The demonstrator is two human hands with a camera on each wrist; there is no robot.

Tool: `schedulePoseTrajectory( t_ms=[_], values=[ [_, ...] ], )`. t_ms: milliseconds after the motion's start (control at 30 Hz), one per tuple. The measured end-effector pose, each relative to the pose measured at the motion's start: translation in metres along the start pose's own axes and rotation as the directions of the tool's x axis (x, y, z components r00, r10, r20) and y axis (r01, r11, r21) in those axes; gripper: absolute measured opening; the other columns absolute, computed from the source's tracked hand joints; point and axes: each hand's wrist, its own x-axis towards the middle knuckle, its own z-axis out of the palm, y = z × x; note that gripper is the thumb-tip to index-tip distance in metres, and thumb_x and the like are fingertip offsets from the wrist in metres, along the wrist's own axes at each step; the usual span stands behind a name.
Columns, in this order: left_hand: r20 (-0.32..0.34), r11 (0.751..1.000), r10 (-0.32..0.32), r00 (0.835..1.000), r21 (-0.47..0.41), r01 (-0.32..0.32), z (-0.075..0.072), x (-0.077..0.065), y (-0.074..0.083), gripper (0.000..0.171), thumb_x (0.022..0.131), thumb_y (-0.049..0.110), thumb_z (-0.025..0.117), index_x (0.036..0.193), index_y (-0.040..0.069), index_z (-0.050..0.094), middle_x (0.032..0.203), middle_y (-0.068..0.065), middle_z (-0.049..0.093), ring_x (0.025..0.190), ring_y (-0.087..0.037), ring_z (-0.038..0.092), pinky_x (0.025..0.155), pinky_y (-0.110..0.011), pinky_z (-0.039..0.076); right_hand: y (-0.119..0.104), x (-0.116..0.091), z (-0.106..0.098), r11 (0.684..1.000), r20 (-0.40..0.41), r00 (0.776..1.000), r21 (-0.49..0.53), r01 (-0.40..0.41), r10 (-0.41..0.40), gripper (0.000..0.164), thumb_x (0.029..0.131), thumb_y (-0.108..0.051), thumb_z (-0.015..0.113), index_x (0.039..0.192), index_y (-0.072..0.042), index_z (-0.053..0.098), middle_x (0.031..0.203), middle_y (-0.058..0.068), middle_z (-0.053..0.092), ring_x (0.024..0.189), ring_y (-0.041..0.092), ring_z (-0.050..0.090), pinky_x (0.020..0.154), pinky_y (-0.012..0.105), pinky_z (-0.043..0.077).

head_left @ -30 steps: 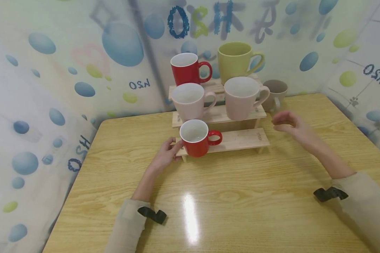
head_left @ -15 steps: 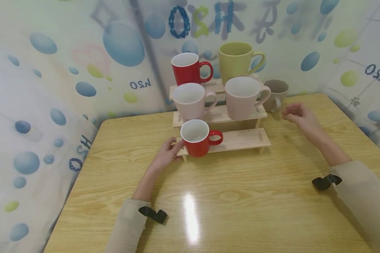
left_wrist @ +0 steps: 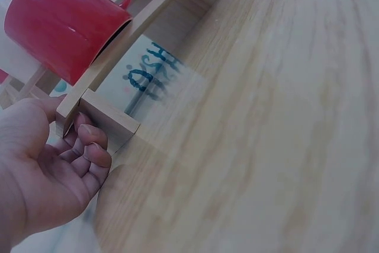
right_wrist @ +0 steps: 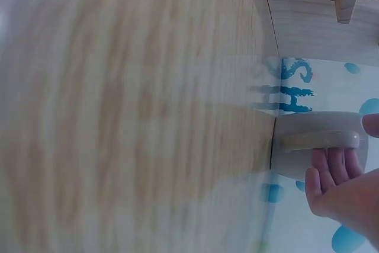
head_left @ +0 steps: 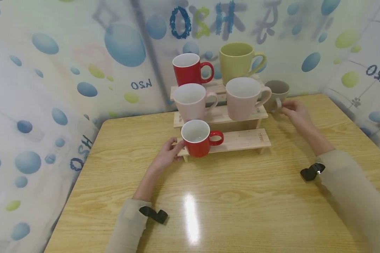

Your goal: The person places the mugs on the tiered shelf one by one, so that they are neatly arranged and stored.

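My left hand [head_left: 164,156] grips the left end of a three-step wooden rack [head_left: 247,140], thumb on top and fingers curled beneath, as the left wrist view shows. A red mug [head_left: 196,147] with a white inside sits on the lowest step beside that hand. Over at the right, my right hand [head_left: 298,114] holds the handle of a grey-brown mug [head_left: 271,102], which stands on the table behind the rack's right end. In the right wrist view the fingers reach behind the mug's handle [right_wrist: 320,140], the fingertips hidden, with the thumb across from them.
Two pale pink mugs, a left one [head_left: 190,103] and a right one [head_left: 240,102], stand on the middle step. On the top step are another red mug [head_left: 187,73] and a yellow-green mug [head_left: 235,65]. A patterned backdrop [head_left: 120,88] rises behind the wooden table [head_left: 234,196].
My right hand moves from beside the rack, first to the right, then back to the grey-brown mug and takes its handle. The left hand stays on the rack.
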Motion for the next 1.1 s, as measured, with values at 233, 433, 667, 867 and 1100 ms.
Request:
schedulePoseTrajectory(
  t_ms=[233,433,667,867,1100],
  values=[
    [-0.015,1.000,-0.017,1.000,-0.006,0.017,0.001,0.001,0.000,0.025,0.107,0.025,0.054,0.100,0.005,0.040,0.109,-0.011,0.060,0.060,-0.015,0.046,0.058,-0.024,0.042,0.004,0.011,0.004,0.995,-0.013,0.999,0.094,-0.034,0.035,0.024,0.099,-0.020,0.058,0.115,-0.002,0.063,0.096,-0.019,0.058,0.099,0.007,0.047,0.098,0.041,0.037],
    [-0.011,1.000,-0.021,1.000,-0.012,0.021,0.002,0.001,0.001,0.026,0.107,0.026,0.055,0.108,0.002,0.045,0.109,-0.011,0.059,0.063,-0.014,0.048,0.060,-0.024,0.044,0.005,0.014,0.011,0.980,-0.017,0.999,0.195,-0.033,0.037,0.017,0.101,-0.017,0.054,0.095,-0.016,0.070,0.084,-0.020,0.064,0.097,0.008,0.051,0.099,0.040,0.037],
    [-0.007,1.000,-0.023,1.000,-0.015,0.023,0.003,0.000,0.002,0.031,0.107,0.026,0.055,0.116,-0.003,0.047,0.111,-0.010,0.057,0.068,-0.014,0.050,0.062,-0.023,0.046,0.006,0.016,0.016,0.974,-0.032,0.998,0.219,-0.054,0.062,0.023,0.103,-0.026,0.053,0.086,-0.017,0.067,0.077,-0.017,0.064,0.092,0.007,0.053,0.102,0.041,0.036],
    [-0.006,0.999,-0.027,1.000,-0.021,0.027,0.003,0.000,0.001,0.031,0.107,0.027,0.055,0.115,-0.002,0.047,0.110,-0.009,0.057,0.068,-0.014,0.049,0.061,-0.023,0.046,0.007,0.019,0.018,0.975,-0.057,0.993,0.204,-0.088,0.102,0.028,0.102,-0.031,0.053,0.077,-0.021,0.061,0.069,-0.015,0.061,0.084,0.005,0.055,0.095,0.032,0.037],
    [-0.005,0.999,-0.023,1.000,-0.038,0.023,0.003,0.001,0.001,0.029,0.106,0.026,0.056,0.112,0.000,0.046,0.109,-0.009,0.057,0.066,-0.014,0.047,0.061,-0.023,0.045,0.009,0.019,0.014,0.973,-0.124,0.980,0.193,-0.127,0.153,0.035,0.094,-0.019,0.051,0.059,-0.015,0.050,0.062,-0.013,0.056,0.071,0.007,0.052,0.071,0.022,0.046]
  ],
)
